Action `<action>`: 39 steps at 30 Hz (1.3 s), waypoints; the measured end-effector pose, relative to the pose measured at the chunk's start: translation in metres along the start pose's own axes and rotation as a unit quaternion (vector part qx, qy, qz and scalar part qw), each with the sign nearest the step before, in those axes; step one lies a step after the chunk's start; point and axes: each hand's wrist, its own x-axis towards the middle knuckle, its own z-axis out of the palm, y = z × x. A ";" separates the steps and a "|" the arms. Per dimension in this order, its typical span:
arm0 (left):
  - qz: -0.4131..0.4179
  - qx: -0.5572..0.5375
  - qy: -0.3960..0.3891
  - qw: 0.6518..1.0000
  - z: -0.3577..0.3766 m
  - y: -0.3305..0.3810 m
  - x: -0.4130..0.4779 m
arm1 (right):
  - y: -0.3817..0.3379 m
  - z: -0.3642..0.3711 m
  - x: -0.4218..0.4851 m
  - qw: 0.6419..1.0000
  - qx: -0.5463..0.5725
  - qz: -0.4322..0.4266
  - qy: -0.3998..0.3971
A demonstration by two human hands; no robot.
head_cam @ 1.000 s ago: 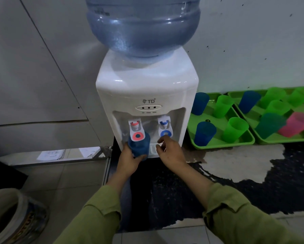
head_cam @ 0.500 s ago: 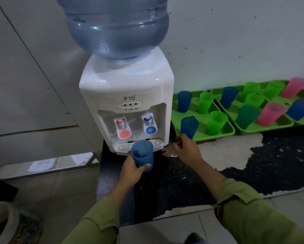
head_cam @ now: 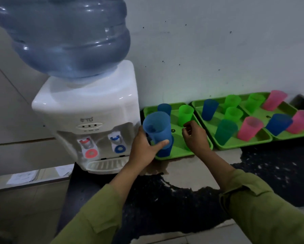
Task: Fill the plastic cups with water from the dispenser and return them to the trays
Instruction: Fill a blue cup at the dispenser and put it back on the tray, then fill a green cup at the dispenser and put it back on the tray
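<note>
While a white dispenser [head_cam: 87, 110] with a large blue water bottle [head_cam: 63, 37] upended on it fills the 9 to 11 o'clock side, the action sits at centre: the person's left hand [head_cam: 144, 148] wraps the lower half of a translucent blue cup [head_cam: 157, 129], thumb across the near face and fingers behind, a firm full-hand grip. The cup is in the air over the left edge of the near tray [head_cam: 175, 155], a green tray on a dark, worn counter [head_cam: 253, 173] just beside the dispenser. Its long axis runs close to upright, mouth up and tipped slightly toward 11 o'clock, base toward 5 o'clock; how much water it holds cannot be made out. Just past its base, at 5 o'clock, a second blue cup [head_cam: 165, 151] stands in the tray, so that spot is taken. Bare tray floor shows at 3 o'clock from the held cup, between it and the right hand [head_cam: 195, 136]. That is likely where the cup belongs: a short shift toward 3 o'clock, then straight down, axis kept vertical. The left hand is the nearer one and has the cup. The right hand hovers over the tray's right half, fingers curled, thumb near forefinger; whether it grasps anything beneath it cannot be told. A green cup [head_cam: 186, 114] stands at 12 o'clock from it, and more cups fill the middle tray [head_cam: 242, 147] at 3 o'clock.
</note>
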 end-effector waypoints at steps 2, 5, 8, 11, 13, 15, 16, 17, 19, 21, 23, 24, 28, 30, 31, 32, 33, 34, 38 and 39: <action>-0.004 0.003 0.006 1.000 0.017 0.010 0.019 | 0.009 -0.008 0.021 1.000 -0.005 -0.009 0.005; -0.028 0.023 0.021 0.999 0.043 0.017 0.052 | 0.026 -0.019 0.055 1.000 -0.014 -0.009 -0.009; -0.053 0.039 0.029 0.997 0.066 0.014 0.081 | 0.044 -0.024 0.085 0.999 -0.014 -0.003 -0.037; -0.078 0.068 0.045 0.994 0.087 0.004 0.105 | 0.061 -0.025 0.109 0.998 -0.018 0.018 -0.065; -0.098 0.089 0.052 0.990 0.097 -0.003 0.115 | 0.071 -0.023 0.119 0.996 -0.026 0.026 -0.083; -0.126 0.112 0.060 0.984 0.112 -0.011 0.130 | 0.084 -0.021 0.135 0.994 -0.026 0.036 -0.101; -0.141 0.120 0.061 0.981 0.117 -0.015 0.135 | 0.089 -0.018 0.139 0.993 -0.026 0.039 -0.110; -0.157 0.129 0.058 0.977 0.122 -0.018 0.141 | 0.095 -0.016 0.145 0.991 -0.027 0.043 -0.120; -0.193 0.160 0.043 0.967 0.130 -0.025 0.151 | 0.104 -0.011 0.153 0.988 -0.033 0.050 -0.140; -0.224 0.193 0.021 0.955 0.138 -0.032 0.159 | 0.113 -0.005 0.160 0.986 -0.039 0.055 -0.155; -0.248 0.207 0.004 0.947 0.144 -0.040 0.164 | 0.120 0.000 0.163 0.981 -0.052 0.064 -0.173; -0.259 0.209 0.000 0.943 0.147 -0.044 0.166 | 0.124 0.002 0.163 0.978 -0.062 0.071 -0.187; -0.289 0.229 -0.015 0.929 0.156 -0.057 0.170 | 0.136 0.012 0.163 0.951 -0.123 0.088 -0.268; -0.296 0.233 -0.014 0.926 0.159 -0.063 0.171 | 0.140 0.016 0.162 0.935 -0.159 0.080 -0.307; -0.298 0.232 -0.012 0.926 0.160 -0.065 0.171 | 0.141 0.018 0.161 0.925 -0.187 0.071 -0.324; -0.298 0.232 -0.010 0.926 0.160 -0.066 0.170 | 0.142 0.020 0.161 0.914 -0.212 0.063 -0.339; -0.297 0.234 -0.010 0.926 0.160 -0.067 0.170 | 0.142 0.021 0.161 0.906 -0.229 0.060 -0.350; -0.296 0.239 -0.012 0.925 0.160 -0.067 0.169 | 0.142 0.022 0.161 0.901 -0.238 0.058 -0.358; -0.296 0.235 -0.011 0.926 0.158 -0.065 0.169 | 0.146 0.021 0.165 0.897 -0.233 0.063 -0.369; -0.296 0.231 -0.011 0.927 0.157 -0.064 0.169 | 0.148 0.020 0.166 0.898 -0.231 0.062 -0.369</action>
